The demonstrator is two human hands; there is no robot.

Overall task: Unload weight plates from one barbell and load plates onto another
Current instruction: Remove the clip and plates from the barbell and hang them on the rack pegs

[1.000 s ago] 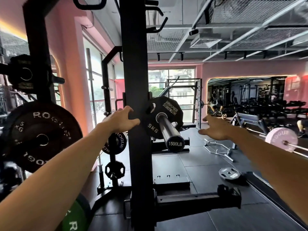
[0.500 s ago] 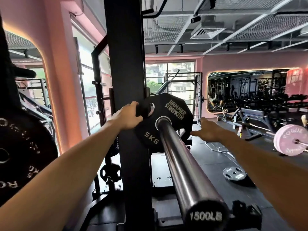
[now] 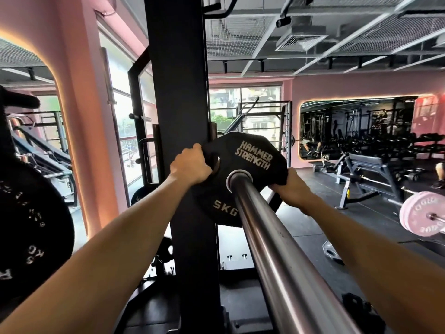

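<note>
1. The left hand (image 3: 190, 166) grips the upper left edge of the black 5 kg plate (image 3: 243, 174), fingers curled into its grip hole.
2. The right hand (image 3: 292, 189) holds the plate's lower right edge, fingers wrapped behind the rim.
3. Between the two hands the plate sits on the steel barbell sleeve (image 3: 269, 239), which runs from the plate toward the camera.
4. Just behind the left hand stands the black rack upright (image 3: 180, 92).
5. Left of the left arm hangs a large black plate (image 3: 29, 218).
6. Right of the right arm a pink plate (image 3: 421, 213) is on another bar, above the dark rubber floor (image 3: 337, 213).
7. Beyond the hands are pink walls (image 3: 361, 85), a wall mirror (image 3: 356, 126), a bench (image 3: 366, 162) and windows (image 3: 243, 109).
</note>
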